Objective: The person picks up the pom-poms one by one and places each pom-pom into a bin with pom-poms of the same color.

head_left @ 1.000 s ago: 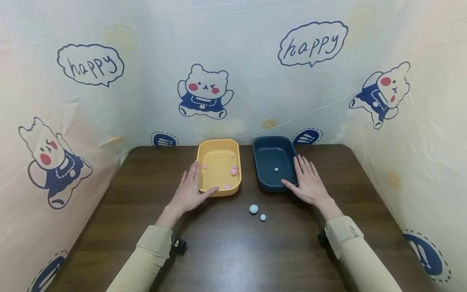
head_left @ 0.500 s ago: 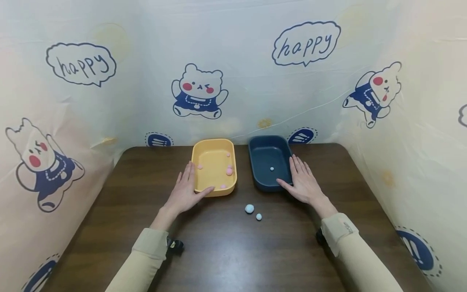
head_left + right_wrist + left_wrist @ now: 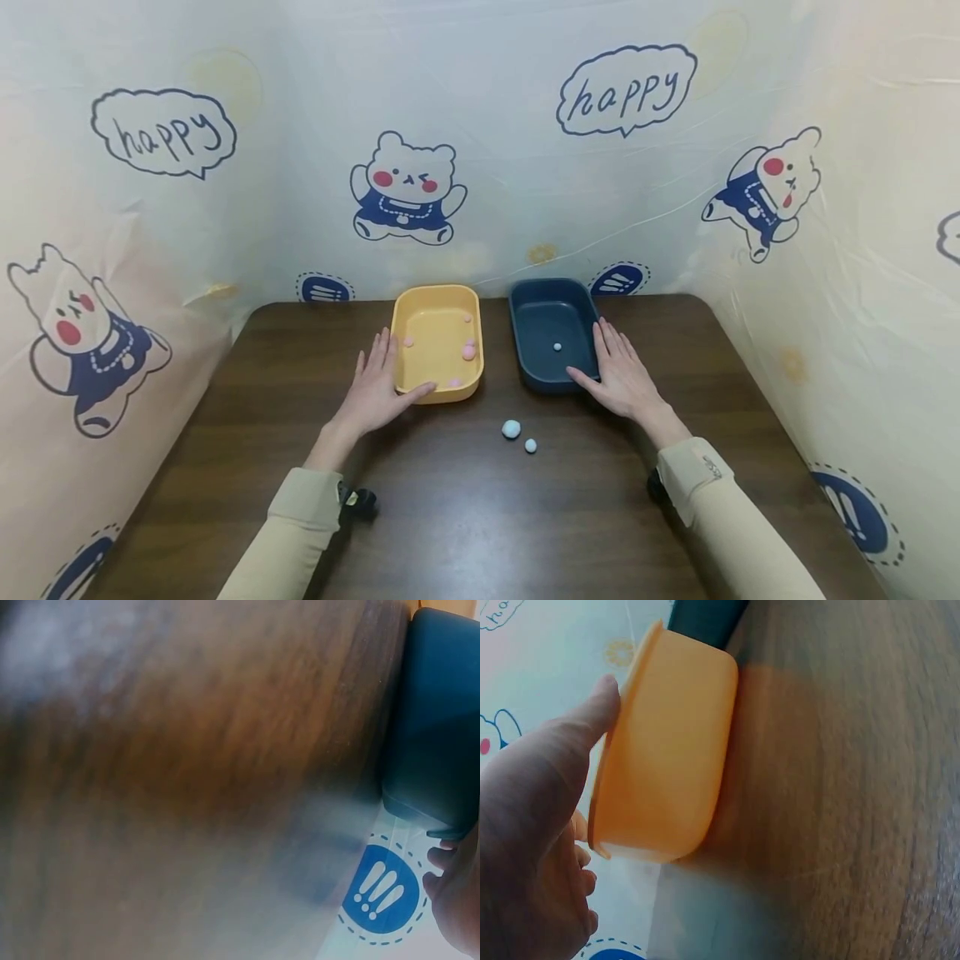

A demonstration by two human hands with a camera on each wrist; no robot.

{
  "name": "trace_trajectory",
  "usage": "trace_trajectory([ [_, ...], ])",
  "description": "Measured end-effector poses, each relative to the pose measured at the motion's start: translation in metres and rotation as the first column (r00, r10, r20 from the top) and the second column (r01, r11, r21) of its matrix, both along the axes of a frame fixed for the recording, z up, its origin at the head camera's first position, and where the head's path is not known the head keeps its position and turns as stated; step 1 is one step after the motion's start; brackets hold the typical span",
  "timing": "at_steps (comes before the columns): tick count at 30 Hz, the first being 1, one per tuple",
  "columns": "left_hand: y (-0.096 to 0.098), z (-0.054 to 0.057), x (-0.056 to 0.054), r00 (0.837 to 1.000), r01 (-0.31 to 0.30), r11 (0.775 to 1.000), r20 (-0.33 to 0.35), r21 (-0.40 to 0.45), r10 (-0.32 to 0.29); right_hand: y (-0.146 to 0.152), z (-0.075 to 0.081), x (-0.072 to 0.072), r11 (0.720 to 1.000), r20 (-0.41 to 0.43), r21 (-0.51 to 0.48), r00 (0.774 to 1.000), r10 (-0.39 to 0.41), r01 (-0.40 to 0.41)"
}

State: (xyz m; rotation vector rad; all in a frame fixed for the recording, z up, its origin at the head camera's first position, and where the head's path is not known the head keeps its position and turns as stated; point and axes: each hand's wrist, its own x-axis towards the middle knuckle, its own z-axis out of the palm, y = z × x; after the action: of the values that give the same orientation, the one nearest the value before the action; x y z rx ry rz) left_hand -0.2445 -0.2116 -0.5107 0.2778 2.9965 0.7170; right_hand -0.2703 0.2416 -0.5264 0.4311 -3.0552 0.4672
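Note:
My left hand [image 3: 372, 392] lies along the left side of a yellow tray [image 3: 427, 397], its fingers extended and the thumb over the near rim. In the left wrist view the thumb [image 3: 600, 709] is right at the tray's edge. Inside that tray are several small pink balls [image 3: 468, 352]. On the other side, my right hand [image 3: 621, 379] is at the right side of a dark blue tray [image 3: 546, 386], fingers straight, thumb reaching over the near corner. One tiny pale blue ball [image 3: 557, 347] sits in the blue tray.
Two pale blue balls, a larger one [image 3: 512, 429] and a smaller one [image 3: 531, 446], lie on the brown wooden table [image 3: 465, 517] in front of the trays. A printed curtain [image 3: 510, 167] hangs behind and at both sides of the table.
The head view has turned slightly, so the scene sits further left. My left fingers are a little further out from the yellow tray's side. The right hand and the balls keep their places.

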Motion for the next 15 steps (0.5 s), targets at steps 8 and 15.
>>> trace_trajectory([
  [8,0.011,0.006,0.015,0.998,0.036,0.985,-0.065,0.167,-0.025,0.000,0.001,-0.001,1.000,0.004,0.006,1.000,-0.003,0.003],
  [15,0.022,0.014,0.031,0.975,0.106,0.955,-0.217,0.276,-0.046,-0.001,0.002,0.000,1.000,0.017,0.002,1.000,-0.001,0.001],
])
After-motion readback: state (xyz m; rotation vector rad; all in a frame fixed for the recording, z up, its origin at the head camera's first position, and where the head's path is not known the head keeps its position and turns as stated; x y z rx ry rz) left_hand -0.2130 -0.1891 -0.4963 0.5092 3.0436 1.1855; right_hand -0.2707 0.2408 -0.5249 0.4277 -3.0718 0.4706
